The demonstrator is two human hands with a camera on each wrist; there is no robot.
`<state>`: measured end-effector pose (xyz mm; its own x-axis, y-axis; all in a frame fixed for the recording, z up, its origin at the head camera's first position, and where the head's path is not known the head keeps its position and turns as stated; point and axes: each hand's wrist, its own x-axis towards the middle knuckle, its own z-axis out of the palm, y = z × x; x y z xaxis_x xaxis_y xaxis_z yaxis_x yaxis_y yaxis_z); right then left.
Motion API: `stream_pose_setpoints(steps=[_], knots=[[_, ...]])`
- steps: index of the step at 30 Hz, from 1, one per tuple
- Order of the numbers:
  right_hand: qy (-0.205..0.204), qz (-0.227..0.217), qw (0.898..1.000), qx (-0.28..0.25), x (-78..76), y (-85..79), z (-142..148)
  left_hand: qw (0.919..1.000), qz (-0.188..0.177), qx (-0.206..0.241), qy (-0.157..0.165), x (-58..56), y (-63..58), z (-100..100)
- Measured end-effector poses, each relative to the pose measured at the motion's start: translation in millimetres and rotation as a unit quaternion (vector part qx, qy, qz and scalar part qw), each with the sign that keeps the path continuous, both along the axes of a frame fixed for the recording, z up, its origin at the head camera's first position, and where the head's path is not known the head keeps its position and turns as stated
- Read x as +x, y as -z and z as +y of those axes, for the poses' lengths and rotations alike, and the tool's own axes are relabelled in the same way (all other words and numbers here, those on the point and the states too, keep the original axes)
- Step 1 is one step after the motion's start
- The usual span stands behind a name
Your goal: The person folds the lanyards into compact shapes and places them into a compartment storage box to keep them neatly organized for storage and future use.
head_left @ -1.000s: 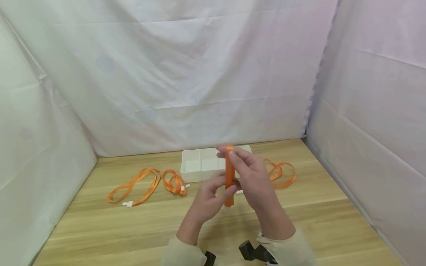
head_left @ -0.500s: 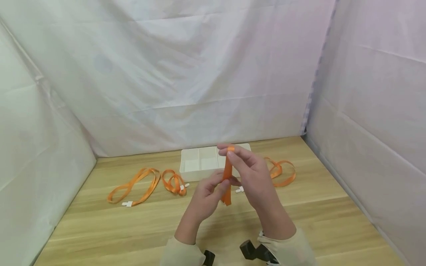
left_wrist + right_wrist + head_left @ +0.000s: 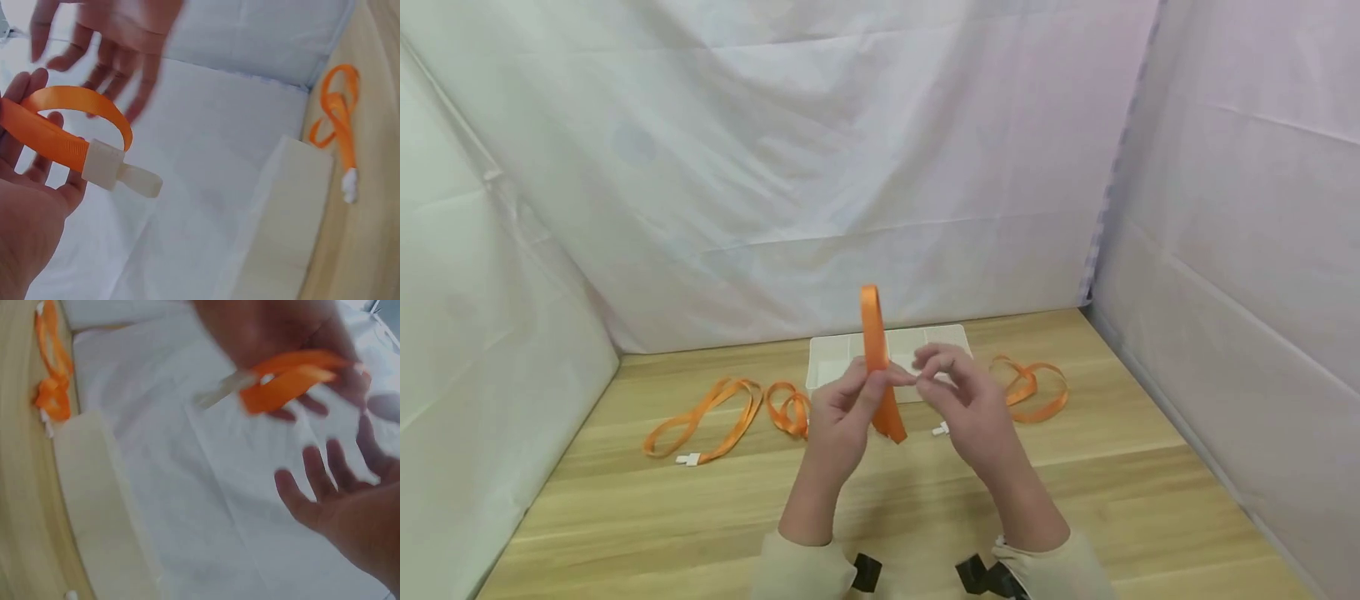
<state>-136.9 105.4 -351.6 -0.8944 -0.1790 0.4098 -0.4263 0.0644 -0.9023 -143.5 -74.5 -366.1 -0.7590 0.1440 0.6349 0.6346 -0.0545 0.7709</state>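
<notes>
My left hand (image 3: 838, 421) pinches a folded orange lanyard (image 3: 873, 329) between thumb and fingers, above the table. A loop of the ribbon stands up from the grip and a tail hangs below it. In the left wrist view the lanyard's white plastic clip (image 3: 104, 165) sticks out past the fingers. Close by on the right is my right hand (image 3: 973, 408), loosely bent and holding nothing, its fingertips right by the left fingertips. The right wrist view shows its fingers (image 3: 319, 474) spread below the lanyard, which is blurred there.
Behind the hands a white compartment tray (image 3: 827, 340) stands at the table's back, partly covered by them. Two orange lanyards lie on the left, one looped wide (image 3: 734, 442) and one coiled smaller (image 3: 775, 414). Another lanyard (image 3: 1051, 410) lies on the right. White cloth walls (image 3: 880, 208) enclose the table.
The right hand has let go of the lanyard's upper end and drawn lower. The left hand has moved left and up with the lanyard, whose loop now stands free.
</notes>
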Motion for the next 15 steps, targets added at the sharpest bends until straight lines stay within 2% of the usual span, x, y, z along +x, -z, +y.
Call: stream_pose_setpoints(steps=[2, 5, 7, 12, 15], knots=[[-0.047, 0.046, 0.997, 0.048, -0.6, 11.8, 1.2, 0.9998, 0.006, 0.014, -0.01, 3.1, -8.5, -4.0], [-0.116, 0.103, 0.982, 0.111, -1.0, 25.7, 0.8, 0.9991, 0.011, 0.037, -0.013, 9.1, -19.2, -9.1], [-0.132, 0.129, 0.975, 0.127, -2.2, 30.8, -0.5, 0.9981, 0.019, 0.059, -0.008, 11.8, -25.1, -11.4], [-0.111, 0.187, 0.974, 0.061, -6.4, 34.3, -0.3, 0.9923, 0.05, 0.113, 0.013, 13.0, -33.8, -13.4], [-0.112, 0.217, 0.969, 0.026, -6.1, 34.2, 1.5, 0.9887, 0.052, 0.137, 0.032, 13.6, -34.9, -13.2]])
